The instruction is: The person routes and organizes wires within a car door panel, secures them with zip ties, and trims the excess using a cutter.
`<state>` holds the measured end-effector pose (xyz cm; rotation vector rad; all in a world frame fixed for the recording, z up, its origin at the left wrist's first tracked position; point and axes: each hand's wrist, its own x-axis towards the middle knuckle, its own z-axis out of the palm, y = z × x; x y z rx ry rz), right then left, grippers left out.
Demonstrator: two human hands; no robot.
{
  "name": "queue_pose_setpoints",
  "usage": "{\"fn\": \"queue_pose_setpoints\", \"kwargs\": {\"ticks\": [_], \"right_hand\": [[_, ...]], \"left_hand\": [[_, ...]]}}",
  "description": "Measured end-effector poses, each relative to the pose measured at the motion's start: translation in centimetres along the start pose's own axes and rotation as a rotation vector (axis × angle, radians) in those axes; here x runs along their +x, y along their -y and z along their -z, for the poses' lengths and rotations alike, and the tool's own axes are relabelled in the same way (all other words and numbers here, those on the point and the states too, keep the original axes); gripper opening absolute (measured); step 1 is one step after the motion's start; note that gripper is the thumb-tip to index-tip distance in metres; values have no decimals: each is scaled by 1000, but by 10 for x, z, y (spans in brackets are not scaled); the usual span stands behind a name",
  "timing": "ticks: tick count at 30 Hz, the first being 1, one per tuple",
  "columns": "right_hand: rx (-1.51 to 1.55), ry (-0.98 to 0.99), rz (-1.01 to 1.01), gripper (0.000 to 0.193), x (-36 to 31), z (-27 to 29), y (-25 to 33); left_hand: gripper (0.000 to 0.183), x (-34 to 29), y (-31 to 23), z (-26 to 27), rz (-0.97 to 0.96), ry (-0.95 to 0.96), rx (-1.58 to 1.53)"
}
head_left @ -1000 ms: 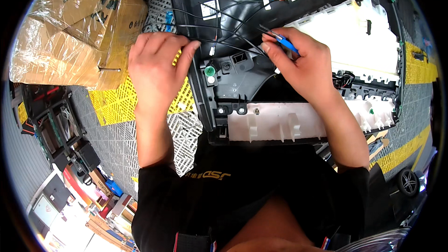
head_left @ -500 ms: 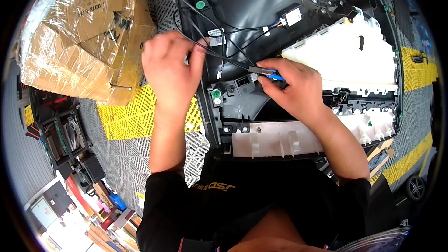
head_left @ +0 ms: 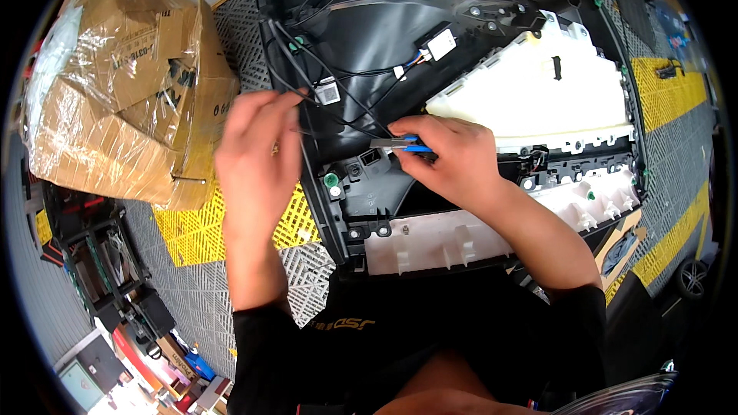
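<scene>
Before me lies a large black plastic panel, like a vehicle's interior trim, with black cables running across its left part. My right hand is closed round a small blue and grey hand tool. Its grey metal end points left and lies against the cables; its exact kind is unclear. My left hand is over the panel's left edge, beside the cable bundle. Motion smears its fingers, and a small brass-coloured bit shows among them. A label and a white module sit along the wiring.
A cream-coloured cover fills the panel's right part, and a pale strip lines its near edge. On the left stands a large cardboard box wrapped in clear film. Grey and yellow grid flooring surrounds the panel. Shelving stands at lower left.
The panel and box have shifted in view. My left hand has drawn slightly left and down from the cables. My right hand still grips the tool by the cables.
</scene>
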<state>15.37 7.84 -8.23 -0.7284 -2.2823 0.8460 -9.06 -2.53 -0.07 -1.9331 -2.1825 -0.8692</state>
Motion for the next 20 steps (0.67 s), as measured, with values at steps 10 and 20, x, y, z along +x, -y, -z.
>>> {"fn": "queue_pose_setpoints", "kwargs": {"ticks": [10, 20], "right_hand": [[-45, -11, 26, 32, -1, -1, 0], [-23, -59, 44, 36, -3, -8, -6]], "left_hand": [[18, -74, 60, 101, 341, 287, -597], [18, -109, 54, 109, 296, 813, -464]]}}
